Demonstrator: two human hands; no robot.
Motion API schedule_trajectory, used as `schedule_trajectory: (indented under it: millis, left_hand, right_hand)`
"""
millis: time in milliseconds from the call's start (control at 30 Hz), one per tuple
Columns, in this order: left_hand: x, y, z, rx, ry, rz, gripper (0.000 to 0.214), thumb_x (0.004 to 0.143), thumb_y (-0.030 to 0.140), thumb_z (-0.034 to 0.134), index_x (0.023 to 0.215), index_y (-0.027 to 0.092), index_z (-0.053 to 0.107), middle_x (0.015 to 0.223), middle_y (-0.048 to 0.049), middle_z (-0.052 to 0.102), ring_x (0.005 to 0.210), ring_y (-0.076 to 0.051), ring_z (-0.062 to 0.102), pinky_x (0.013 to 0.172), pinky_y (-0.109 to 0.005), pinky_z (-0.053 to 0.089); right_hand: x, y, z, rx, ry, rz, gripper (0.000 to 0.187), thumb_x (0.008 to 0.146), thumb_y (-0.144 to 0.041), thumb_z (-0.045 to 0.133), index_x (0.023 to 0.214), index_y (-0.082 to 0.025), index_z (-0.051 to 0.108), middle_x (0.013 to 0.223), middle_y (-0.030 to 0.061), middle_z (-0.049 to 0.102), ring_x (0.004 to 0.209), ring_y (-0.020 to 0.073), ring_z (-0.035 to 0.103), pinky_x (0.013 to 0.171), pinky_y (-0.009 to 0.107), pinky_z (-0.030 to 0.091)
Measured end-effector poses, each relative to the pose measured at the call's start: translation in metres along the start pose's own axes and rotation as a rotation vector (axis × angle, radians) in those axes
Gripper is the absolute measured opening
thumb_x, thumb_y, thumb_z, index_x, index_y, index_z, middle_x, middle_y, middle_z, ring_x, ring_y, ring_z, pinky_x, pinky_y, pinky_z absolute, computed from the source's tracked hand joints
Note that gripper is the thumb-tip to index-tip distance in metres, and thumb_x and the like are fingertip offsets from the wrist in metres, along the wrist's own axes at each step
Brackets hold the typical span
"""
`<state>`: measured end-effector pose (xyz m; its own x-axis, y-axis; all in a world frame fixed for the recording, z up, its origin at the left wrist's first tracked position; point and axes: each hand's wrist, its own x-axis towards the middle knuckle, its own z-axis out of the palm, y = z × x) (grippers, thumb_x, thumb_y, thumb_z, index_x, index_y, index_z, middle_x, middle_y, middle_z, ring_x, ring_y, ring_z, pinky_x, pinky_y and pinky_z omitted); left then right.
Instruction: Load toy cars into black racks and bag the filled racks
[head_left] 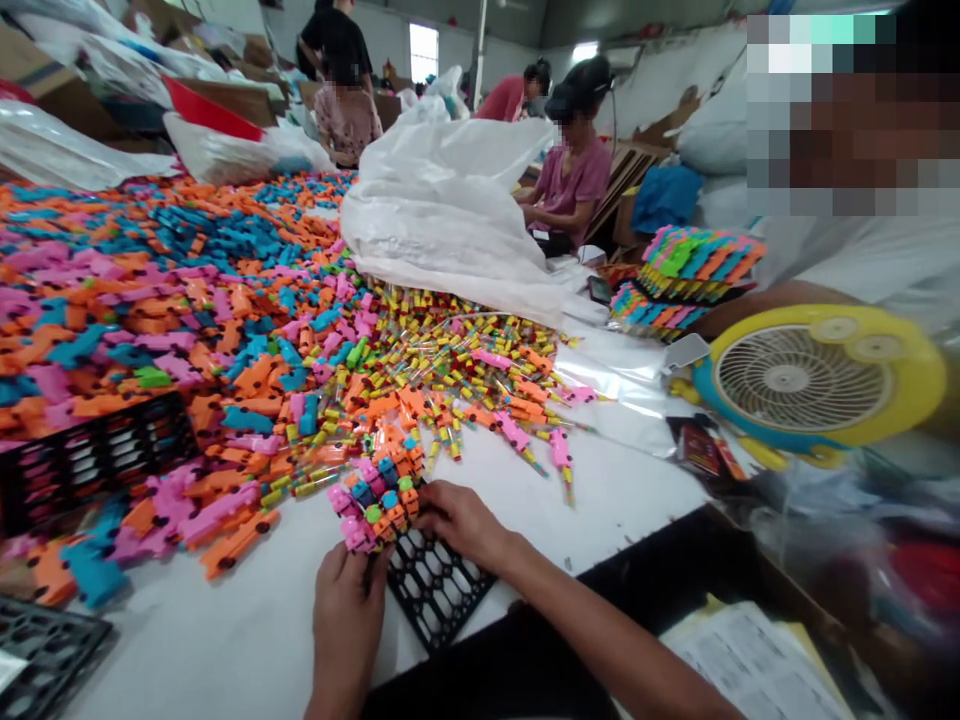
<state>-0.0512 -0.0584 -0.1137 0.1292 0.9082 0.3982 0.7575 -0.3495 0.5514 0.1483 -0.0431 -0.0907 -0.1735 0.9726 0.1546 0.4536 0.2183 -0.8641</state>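
A tight block of small plastic toy cars (379, 500), pink, orange and blue with some green and blue round tops, stands at the far end of a black grid tray (439, 590). My left hand (346, 610) closes its fingers on the near left side of this block. From the right, my right hand (461, 520) has its fingers bent against the block's other side, just over the tray. The fingertips of both hands are partly hidden by the cars. The tray's near cells hold nothing.
Loose toy cars (247, 375) heap up on the left of the white table (247, 640). Candy-like yellow tubes (442, 350) spill from a white sack (450, 210). Other black trays (97, 455) lie left. A yellow fan (810, 380) and filled trays (697, 270) stand right. Several people work nearby.
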Motion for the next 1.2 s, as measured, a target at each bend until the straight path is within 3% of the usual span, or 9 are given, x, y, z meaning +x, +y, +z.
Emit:
schedule_trajectory:
  millis: [167, 300, 433, 533, 667, 767, 833, 967, 1200]
  left_hand:
    - [0.000, 0.005, -0.003, -0.012, -0.022, -0.042, 0.031, 0.086, 0.048, 0.047, 0.084, 0.023, 0.065, 0.080, -0.0048, 0.063, 0.078, -0.021, 0.059, 0.070, -0.034, 0.050]
    - [0.003, 0.007, -0.001, -0.024, -0.019, -0.082, 0.031, 0.086, 0.047, 0.047, 0.083, 0.022, 0.065, 0.080, -0.0056, 0.062, 0.080, -0.022, 0.058, 0.072, -0.035, 0.051]
    - [-0.002, 0.013, -0.008, -0.072, -0.013, -0.152, 0.034, 0.084, 0.051, 0.047, 0.083, 0.021, 0.065, 0.086, -0.0071, 0.062, 0.084, -0.023, 0.058, 0.078, -0.039, 0.051]
    - [-0.017, 0.027, -0.023, -0.115, 0.018, -0.330, 0.039, 0.081, 0.057, 0.049, 0.084, 0.021, 0.063, 0.087, -0.0065, 0.062, 0.082, -0.023, 0.059, 0.079, -0.040, 0.050]
    - [-0.031, 0.060, -0.039, -0.482, -0.224, -0.570, 0.039, 0.079, 0.055, 0.055, 0.100, 0.023, 0.061, 0.096, -0.0048, 0.068, 0.083, -0.020, 0.064, 0.077, -0.036, 0.053]
    - [-0.026, 0.083, -0.036, -0.881, -0.347, -0.560, 0.054, 0.077, 0.045, 0.063, 0.125, 0.025, 0.048, 0.121, -0.0078, 0.063, 0.102, -0.021, 0.063, 0.088, -0.036, 0.052]
    - [-0.021, 0.089, -0.029, -1.003, -0.352, -0.549, 0.047, 0.077, 0.038, 0.066, 0.119, 0.023, 0.052, 0.116, -0.0063, 0.065, 0.103, -0.020, 0.062, 0.091, -0.034, 0.050]
    - [-0.021, 0.085, -0.022, -1.016, -0.285, -0.557, 0.017, 0.075, 0.031, 0.069, 0.086, 0.019, 0.064, 0.086, -0.0002, 0.068, 0.086, -0.015, 0.062, 0.084, -0.027, 0.049]
    - [-0.026, 0.074, -0.037, -0.936, -0.313, -0.468, 0.016, 0.073, 0.028, 0.072, 0.085, 0.021, 0.067, 0.086, 0.0006, 0.069, 0.083, -0.014, 0.061, 0.077, -0.024, 0.048]
  right_hand:
    - [-0.020, 0.019, -0.074, -0.413, 0.459, 0.402, 0.023, 0.086, -0.035, 0.058, 0.103, -0.020, 0.057, 0.104, 0.0077, 0.059, 0.087, 0.0198, 0.059, 0.071, 0.030, 0.046]
    - [-0.025, 0.031, -0.113, -0.683, 0.287, 0.647, 0.019, 0.083, -0.033, 0.061, 0.093, -0.018, 0.058, 0.104, 0.0088, 0.059, 0.086, 0.0226, 0.060, 0.066, 0.030, 0.041]
    - [-0.029, 0.012, -0.102, -0.529, 0.217, 0.481, 0.019, 0.091, -0.038, 0.049, 0.086, -0.021, 0.058, 0.089, 0.0038, 0.065, 0.080, 0.0194, 0.060, 0.068, 0.029, 0.040]
    - [-0.043, -0.014, -0.088, -0.267, 0.116, 0.327, 0.017, 0.092, -0.037, 0.048, 0.092, -0.024, 0.058, 0.081, -0.0006, 0.066, 0.073, 0.0168, 0.060, 0.067, 0.026, 0.041]
    - [-0.064, -0.043, -0.082, -0.066, -0.123, 0.164, 0.020, 0.091, -0.038, 0.052, 0.091, -0.024, 0.066, 0.083, -0.0006, 0.068, 0.076, 0.0163, 0.061, 0.069, 0.024, 0.043]
    - [-0.074, -0.053, -0.079, 0.003, -0.278, 0.096, 0.023, 0.093, -0.037, 0.050, 0.095, -0.024, 0.070, 0.085, 0.0005, 0.069, 0.077, 0.0159, 0.063, 0.069, 0.023, 0.043]
    - [-0.078, -0.054, -0.074, -0.004, -0.314, 0.082, 0.024, 0.093, -0.036, 0.050, 0.095, -0.024, 0.070, 0.083, 0.0005, 0.070, 0.074, 0.0151, 0.062, 0.066, 0.022, 0.042]
    - [-0.084, -0.052, -0.058, 0.007, -0.278, 0.050, 0.023, 0.094, -0.031, 0.049, 0.092, -0.020, 0.069, 0.081, 0.0012, 0.068, 0.073, 0.0133, 0.061, 0.067, 0.021, 0.042]
    - [-0.092, -0.044, -0.040, 0.087, -0.250, 0.021, 0.019, 0.093, -0.024, 0.049, 0.089, -0.017, 0.067, 0.076, 0.0007, 0.065, 0.071, 0.0121, 0.059, 0.067, 0.020, 0.042]
